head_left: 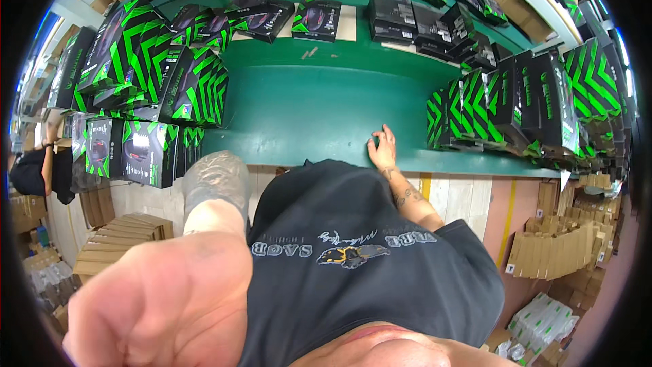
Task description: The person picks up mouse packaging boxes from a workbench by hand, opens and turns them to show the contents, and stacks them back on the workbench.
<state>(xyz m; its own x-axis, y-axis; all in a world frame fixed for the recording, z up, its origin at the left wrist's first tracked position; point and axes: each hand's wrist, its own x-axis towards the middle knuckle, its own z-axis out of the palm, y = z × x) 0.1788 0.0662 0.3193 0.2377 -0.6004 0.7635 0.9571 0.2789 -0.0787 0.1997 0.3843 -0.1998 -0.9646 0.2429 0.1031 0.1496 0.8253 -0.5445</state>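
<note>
Mouse boxes stand stacked; we cannot tell what remains. Our right hand lies unclenched on the surface; our left hand's grip is unclear.

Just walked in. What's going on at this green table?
A person stands at the green table, not visibly handling any box. Their right hand rests near its front edge; their left hand is raised close to the camera, with no item visible in it. Black-and-green boxes are grouped at left and right, with more boxes toward the far side.
</note>
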